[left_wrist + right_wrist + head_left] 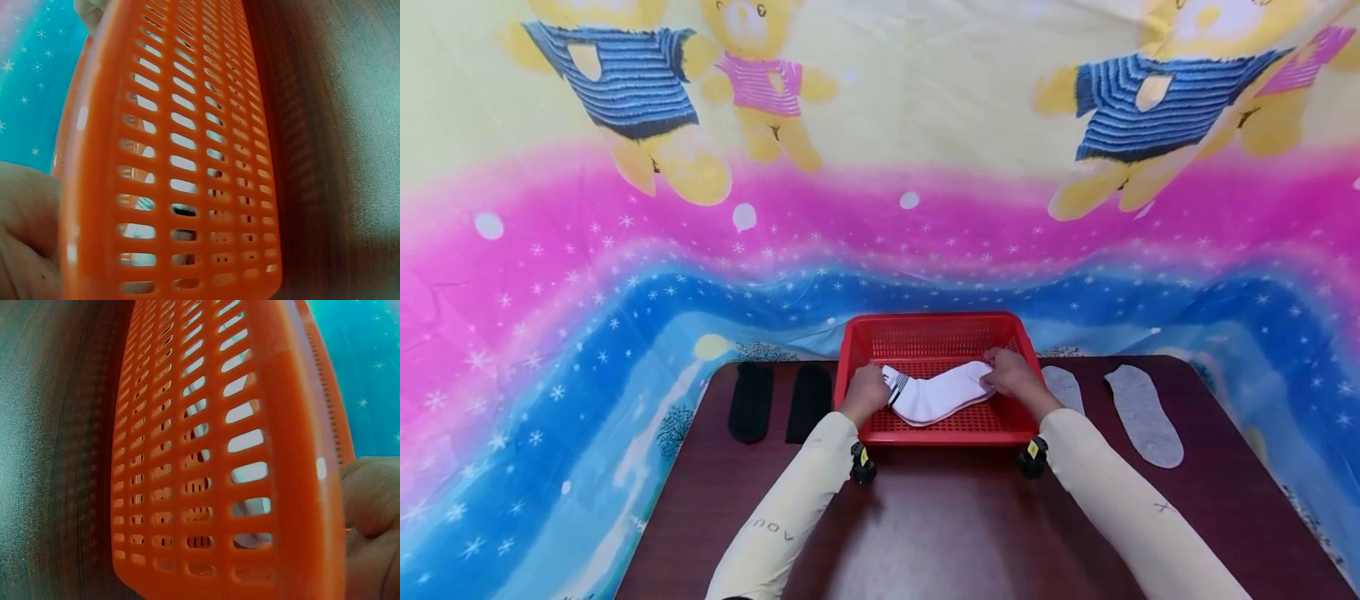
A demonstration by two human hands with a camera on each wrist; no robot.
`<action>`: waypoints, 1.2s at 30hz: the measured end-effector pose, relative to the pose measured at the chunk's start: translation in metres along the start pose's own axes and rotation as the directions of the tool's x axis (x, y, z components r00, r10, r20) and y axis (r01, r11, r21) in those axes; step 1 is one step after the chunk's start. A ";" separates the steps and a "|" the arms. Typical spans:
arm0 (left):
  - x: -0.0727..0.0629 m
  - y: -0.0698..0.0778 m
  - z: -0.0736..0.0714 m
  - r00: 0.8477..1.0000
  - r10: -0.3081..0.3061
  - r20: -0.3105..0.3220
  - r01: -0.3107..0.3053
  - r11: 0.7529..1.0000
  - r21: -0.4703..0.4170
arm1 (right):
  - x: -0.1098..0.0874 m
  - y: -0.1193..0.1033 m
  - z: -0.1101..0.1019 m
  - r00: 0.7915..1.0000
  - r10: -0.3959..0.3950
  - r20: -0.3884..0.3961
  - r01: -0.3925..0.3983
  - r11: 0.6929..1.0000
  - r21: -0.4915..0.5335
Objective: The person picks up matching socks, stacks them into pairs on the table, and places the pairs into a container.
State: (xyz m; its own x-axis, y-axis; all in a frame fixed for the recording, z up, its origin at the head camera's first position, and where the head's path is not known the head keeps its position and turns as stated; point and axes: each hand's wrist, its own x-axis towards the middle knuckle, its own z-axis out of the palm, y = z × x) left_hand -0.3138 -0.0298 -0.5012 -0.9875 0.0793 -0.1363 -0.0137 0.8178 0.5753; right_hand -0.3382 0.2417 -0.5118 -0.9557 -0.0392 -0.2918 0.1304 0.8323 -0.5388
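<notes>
Cloth (895, 217) printed with bears hangs beyond the left hand (865, 393) and right hand (1013, 377). Below them spreads a dark table (917, 533), and directly under both sits a red basket (947, 437), its near wall on the wearer's side of the hands. Pale sleeves run back from each wrist. Stretched between the hands, within the basket, is a white sock (936, 397); whether it touches the bottom is unclear. Right of the right hand lie two grey socks (1146, 417), the nearer partly hidden; left of the left hand, two black socks (810, 404). The left hand's fingers curl at the banded cuff, gripping it; the right pinches the opposite end. Small black devices (1033, 457) hang under the wrists.
</notes>
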 end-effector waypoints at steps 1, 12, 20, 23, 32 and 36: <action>-0.001 0.001 -0.002 1.000 0.007 0.019 -0.007 1.000 0.019 | 0.000 0.000 -0.001 1.000 -0.007 0.004 0.007 1.000 -0.013; -0.030 0.018 -0.028 0.985 0.090 0.144 -0.116 0.976 0.184 | -0.031 -0.010 -0.035 0.986 -0.163 -0.022 0.163 0.985 0.052; -0.089 0.007 -0.051 0.949 0.304 0.079 -0.314 0.921 0.230 | -0.071 0.013 -0.049 0.956 -0.253 -0.149 0.261 0.965 0.036; -0.108 -0.008 -0.050 0.925 0.379 0.001 -0.365 0.890 0.275 | -0.086 0.028 -0.050 0.941 -0.278 -0.195 0.283 0.959 -0.005; -0.136 -0.041 -0.041 0.885 0.455 -0.100 -0.399 0.852 0.340 | -0.117 0.088 -0.042 0.881 -0.358 -0.310 0.319 0.932 -0.171; -0.136 -0.049 -0.039 0.862 0.503 -0.062 -0.461 0.830 0.314 | -0.123 0.113 -0.031 0.884 -0.363 -0.294 0.295 0.922 -0.252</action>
State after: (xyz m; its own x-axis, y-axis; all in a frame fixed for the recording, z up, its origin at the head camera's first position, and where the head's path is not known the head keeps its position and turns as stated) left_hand -0.1851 -0.1029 -0.4796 -0.8682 0.4439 0.2219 0.4932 0.8212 0.2870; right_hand -0.2144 0.3571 -0.5126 -0.9699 -0.1741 0.1703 -0.2280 0.8949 -0.3837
